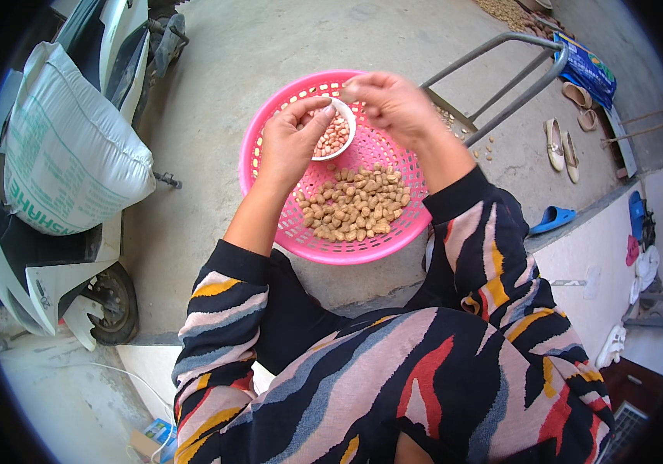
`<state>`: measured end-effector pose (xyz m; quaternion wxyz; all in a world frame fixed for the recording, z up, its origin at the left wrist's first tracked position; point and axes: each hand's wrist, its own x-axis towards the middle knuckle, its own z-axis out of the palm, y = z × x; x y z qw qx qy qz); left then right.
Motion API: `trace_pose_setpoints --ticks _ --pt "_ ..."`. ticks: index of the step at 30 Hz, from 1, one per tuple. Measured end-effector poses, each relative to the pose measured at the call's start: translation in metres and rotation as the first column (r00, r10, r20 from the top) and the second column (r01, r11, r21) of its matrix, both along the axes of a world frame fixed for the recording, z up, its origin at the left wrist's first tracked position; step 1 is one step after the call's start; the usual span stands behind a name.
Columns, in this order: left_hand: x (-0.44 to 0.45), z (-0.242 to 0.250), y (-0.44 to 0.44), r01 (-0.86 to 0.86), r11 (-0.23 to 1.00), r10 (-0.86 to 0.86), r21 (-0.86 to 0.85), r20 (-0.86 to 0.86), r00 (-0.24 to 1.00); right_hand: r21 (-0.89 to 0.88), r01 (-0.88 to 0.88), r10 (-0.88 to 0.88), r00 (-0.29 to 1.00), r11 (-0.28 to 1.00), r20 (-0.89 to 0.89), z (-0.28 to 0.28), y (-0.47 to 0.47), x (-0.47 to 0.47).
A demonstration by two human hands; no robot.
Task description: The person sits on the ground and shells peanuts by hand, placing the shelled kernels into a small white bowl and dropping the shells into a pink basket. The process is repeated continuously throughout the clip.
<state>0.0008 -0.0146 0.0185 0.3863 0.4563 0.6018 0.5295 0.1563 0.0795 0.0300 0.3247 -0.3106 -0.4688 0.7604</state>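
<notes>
A pink perforated plastic basket sits on the floor before me. Unshelled peanuts are heaped in its near half. Toward its far side stands a white bowl holding shelled pinkish peanut kernels. My left hand is at the bowl's left side, thumb and forefinger brought together over it; whether something is pinched there is hidden. Just right of the bowl, my right hand is raised above the basket with curled fingers. Motion blur hides whether its fingertips hold a piece of shell.
A metal tubular frame rises right of the basket, with loose peanuts on the floor nearby. At left, a scooter carries a full white sack. Beige shoes and a blue slipper lie at right.
</notes>
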Motion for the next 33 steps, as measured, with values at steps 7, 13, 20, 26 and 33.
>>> trace_pose_setpoints --ticks 7,13,20,26,33 --pt "-0.005 -0.012 -0.009 0.285 0.924 -0.379 -0.254 -0.521 0.765 0.768 0.219 -0.679 0.645 0.603 0.350 0.012 0.073 0.073" --pt "0.013 -0.029 -0.017 0.294 0.786 -0.612 -0.544 -0.616 0.495 0.729 0.349 -0.726 0.624 0.589 0.288 0.012 0.080 0.084" --pt "0.020 -0.049 -0.009 0.248 0.819 -0.565 -0.518 -0.649 0.509 0.702 0.101 -0.528 0.736 0.705 0.424 0.016 0.052 0.048" --pt "0.034 -0.068 -0.011 0.215 0.822 -0.556 -0.528 -0.658 0.508 0.644 -0.021 -0.384 0.787 0.765 0.482 0.013 0.030 0.030" --pt "0.038 -0.075 -0.008 0.188 0.837 -0.531 -0.513 -0.681 0.505 0.631 -0.102 -0.317 0.796 0.769 0.515 0.006 0.023 0.022"
